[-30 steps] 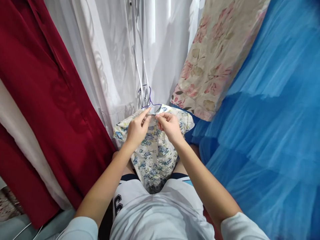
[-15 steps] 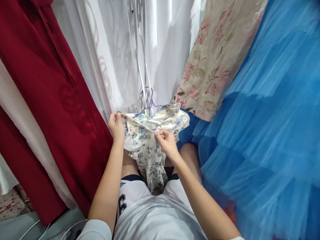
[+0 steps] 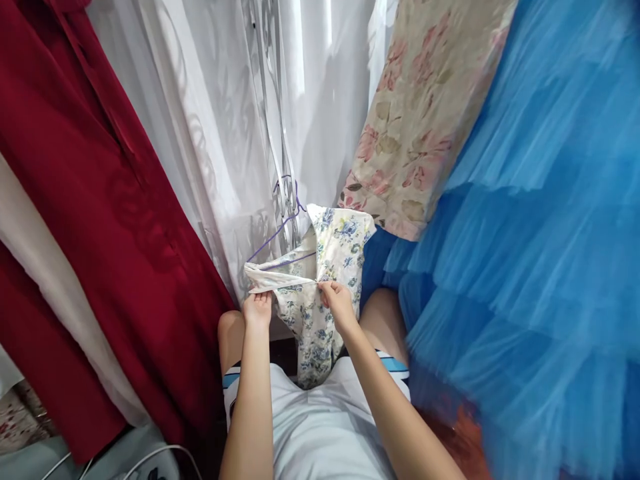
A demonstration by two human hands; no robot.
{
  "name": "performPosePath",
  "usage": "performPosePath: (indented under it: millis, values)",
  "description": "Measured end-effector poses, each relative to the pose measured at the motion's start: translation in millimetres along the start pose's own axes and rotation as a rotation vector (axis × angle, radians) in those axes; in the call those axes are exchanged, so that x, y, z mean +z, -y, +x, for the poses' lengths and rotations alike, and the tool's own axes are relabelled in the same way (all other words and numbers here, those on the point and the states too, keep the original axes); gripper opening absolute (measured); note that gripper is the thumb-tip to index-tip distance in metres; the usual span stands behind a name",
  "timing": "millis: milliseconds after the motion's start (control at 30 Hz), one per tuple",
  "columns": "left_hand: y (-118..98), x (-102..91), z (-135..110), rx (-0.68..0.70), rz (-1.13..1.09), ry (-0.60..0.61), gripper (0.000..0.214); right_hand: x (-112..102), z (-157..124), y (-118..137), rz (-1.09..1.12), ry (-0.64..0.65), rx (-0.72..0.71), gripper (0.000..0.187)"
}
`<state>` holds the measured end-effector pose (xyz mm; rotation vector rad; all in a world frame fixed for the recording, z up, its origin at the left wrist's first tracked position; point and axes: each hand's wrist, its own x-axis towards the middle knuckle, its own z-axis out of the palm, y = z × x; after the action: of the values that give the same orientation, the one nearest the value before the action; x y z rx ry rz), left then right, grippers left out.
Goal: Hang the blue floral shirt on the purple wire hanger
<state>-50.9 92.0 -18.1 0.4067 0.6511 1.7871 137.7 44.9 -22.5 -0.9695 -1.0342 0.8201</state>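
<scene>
A small white garment with blue flowers (image 3: 327, 267) hangs on a thin purple wire hanger (image 3: 273, 239) in front of my knees. My left hand (image 3: 257, 308) is closed on the garment's left edge, pulled off the hanger's left arm, which now shows bare. My right hand (image 3: 337, 303) pinches the same edge near the middle, fingers closed on the cloth. The rest of the garment drapes down between my legs.
A dark red garment (image 3: 100, 200) hangs at the left, sheer white fabric (image 3: 225, 120) behind the hanger, a cream cloth with pink flowers (image 3: 425, 113) at upper right, and layered blue tulle (image 3: 540, 267) fills the right. White cables (image 3: 150, 457) lie at the bottom left.
Both hands have dropped lower, drawing the garment's left side down off the hanger. The hanger's left arm, covered before, is now exposed.
</scene>
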Motion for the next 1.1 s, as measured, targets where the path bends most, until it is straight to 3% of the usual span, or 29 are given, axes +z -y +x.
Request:
performPosePath:
  millis: [133,200,300,367,433,533,700,867,1000,1100]
  values:
    - [-7.9,2.6,-17.6,0.182,0.002,-0.091,0.012,-5.8,-2.0,-5.5,-0.016,0.025,0.018,0.027]
    - [-20.1,9.2,-35.2,0.441,0.06,-0.1,0.009,-2.8,-6.5,-4.3,-0.019,0.047,0.014,0.028]
    - [-41.9,23.0,-66.3,0.868,0.268,-0.013,0.018,4.4,-16.7,6.2,-0.014,0.07,-0.003,0.029]
    - [-53.3,31.1,-81.1,0.986,0.372,0.022,0.022,8.5,-23.7,17.2,0.003,0.084,-0.03,0.027]
    - [-59.0,35.1,-85.4,1.001,0.404,-0.001,0.023,10.7,-29.0,27.6,0.027,0.112,-0.055,0.026]
    - [-55.4,29.9,-72.7,1.0,0.394,-0.06,0.022,9.7,-32.9,34.6,0.021,0.153,-0.067,0.025]
    - [-25.4,-2.8,-40.4,0.978,0.533,-0.17,0.022,4.5,-32.7,25.0,-0.04,0.158,-0.035,0.026]
    - [-4.4,-27.9,-37.3,0.882,0.806,0.007,0.027,4.3,-29.7,17.8,-0.075,0.179,-0.023,0.026]
    - [-22.9,-21.9,-42.0,0.874,0.775,0.03,0.029,-6.7,-17.8,10.2,-0.143,0.079,-0.031,0.027]
    - [-36.7,-8.6,-46.5,0.74,0.665,0.142,0.031,-21.0,-2.7,-3.6,-0.192,-0.028,-0.037,0.033]
